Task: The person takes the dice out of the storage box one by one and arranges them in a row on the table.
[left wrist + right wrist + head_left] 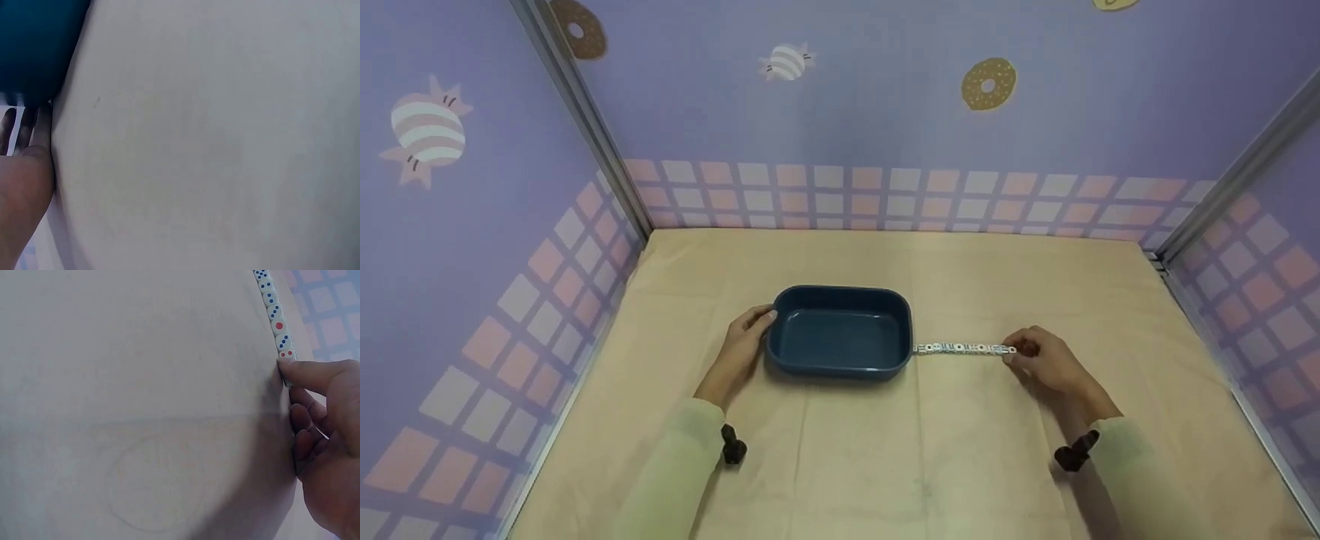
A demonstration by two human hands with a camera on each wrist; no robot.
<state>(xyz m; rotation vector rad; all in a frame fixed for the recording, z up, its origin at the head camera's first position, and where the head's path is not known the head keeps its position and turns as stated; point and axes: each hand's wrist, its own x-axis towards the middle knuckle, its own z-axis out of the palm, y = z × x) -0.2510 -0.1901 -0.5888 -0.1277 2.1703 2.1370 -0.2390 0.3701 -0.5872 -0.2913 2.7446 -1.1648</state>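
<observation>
A dark blue rectangular baking dish [840, 337] lies on the cloth, its hollow inside facing up. My left hand [744, 337] holds its left end, thumb at the rim and fingers against the outer wall. In the left wrist view, those fingers [42, 126] meet the side of the dish [39, 50]. From the right wall of the dish a straight row of white dice [964, 349] runs rightward. My right hand [1050, 360] pinches the die at the row's right end. Blue and red pips show on the dice [274, 312] in the right wrist view; fingertips partly cover the end die.
A beige cloth [855, 450] with fold lines covers the table. Purple patterned panels [870, 112] stand at the back and both sides, with metal posts [592, 120] at the corners. Dark wrist cameras [733, 445] sit at both cuffs.
</observation>
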